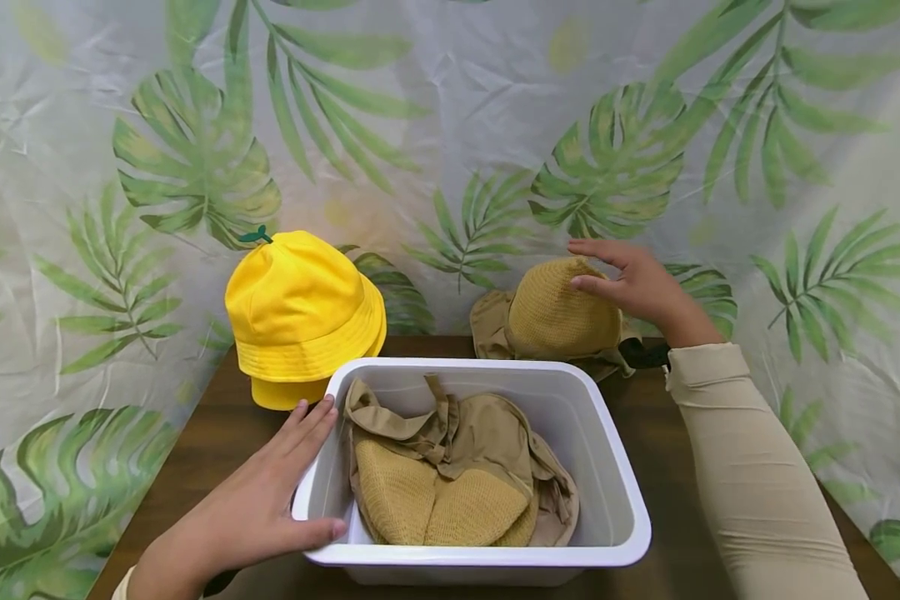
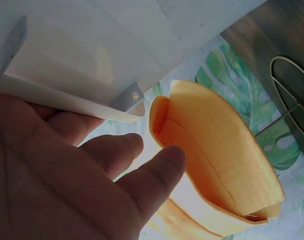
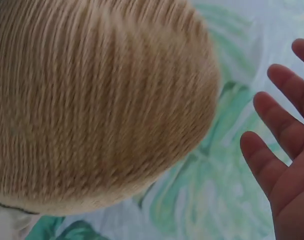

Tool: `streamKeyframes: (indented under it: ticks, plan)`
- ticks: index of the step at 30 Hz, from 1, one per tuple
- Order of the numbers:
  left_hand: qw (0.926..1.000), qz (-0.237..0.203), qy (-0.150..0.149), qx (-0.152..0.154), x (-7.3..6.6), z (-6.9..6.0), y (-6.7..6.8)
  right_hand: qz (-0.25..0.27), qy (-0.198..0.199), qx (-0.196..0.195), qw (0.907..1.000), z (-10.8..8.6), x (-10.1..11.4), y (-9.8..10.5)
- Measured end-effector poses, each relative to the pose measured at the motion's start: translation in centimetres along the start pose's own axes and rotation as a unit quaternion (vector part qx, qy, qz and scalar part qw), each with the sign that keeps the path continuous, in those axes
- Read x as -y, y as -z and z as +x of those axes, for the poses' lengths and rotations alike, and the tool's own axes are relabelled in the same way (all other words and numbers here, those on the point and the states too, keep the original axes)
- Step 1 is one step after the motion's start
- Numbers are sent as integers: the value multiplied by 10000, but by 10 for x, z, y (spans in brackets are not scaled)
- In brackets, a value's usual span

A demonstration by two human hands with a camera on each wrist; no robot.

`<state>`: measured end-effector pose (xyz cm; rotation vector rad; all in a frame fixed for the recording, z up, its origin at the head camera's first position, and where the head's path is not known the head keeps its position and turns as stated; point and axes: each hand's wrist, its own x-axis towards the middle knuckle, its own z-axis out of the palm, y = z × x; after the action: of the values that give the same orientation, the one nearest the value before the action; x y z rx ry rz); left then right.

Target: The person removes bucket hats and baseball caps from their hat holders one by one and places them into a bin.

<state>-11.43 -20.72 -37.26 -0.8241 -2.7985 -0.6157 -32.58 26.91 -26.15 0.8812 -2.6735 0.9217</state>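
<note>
My left hand [image 1: 258,492] rests against the left corner of a white plastic tub [image 1: 487,556], fingers extended along the side and thumb at the front rim. Inside the tub lies a tan sun hat [image 1: 487,425] with a woven crown and cloth flaps. At the back right stands another tan hat [image 1: 558,308], its woven crown upright. Beside that crown is my right hand [image 1: 637,283], fingers extended and spread; the right wrist view shows a gap between the fingers [image 3: 282,120] and the woven crown [image 3: 101,100].
A yellow bucket hat [image 1: 300,292] with a green sprout stands left of the tub, near my left fingertips. A wire stand [image 2: 277,120] shows beside it in the left wrist view. Behind the dark wooden table [image 1: 675,483] hangs a leaf-print cloth [image 1: 480,125].
</note>
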Motion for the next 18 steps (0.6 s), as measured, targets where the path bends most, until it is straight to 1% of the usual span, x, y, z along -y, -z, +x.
streamKeyframes:
  ticks: [3,5,8,10,15,18]
  plan:
    - [10000,-36,83,42,0,1,-2,80,-294,33,9995,3,-13,3]
    - [9999,-48,114,85,0,0,-2,199,-483,169,9985,5,-21,2]
    - [9998,-84,158,130,1,0,-2,375,-582,309,9971,9,-35,-3]
    - [9999,-107,87,91,2,0,-3,515,-639,337,9961,12,-42,-6]
    - [9998,-32,-171,-85,3,0,-3,776,-815,204,9934,18,-54,-10]
    - [9999,-65,-127,-90,3,0,-3,875,-849,285,9921,21,-57,-11]
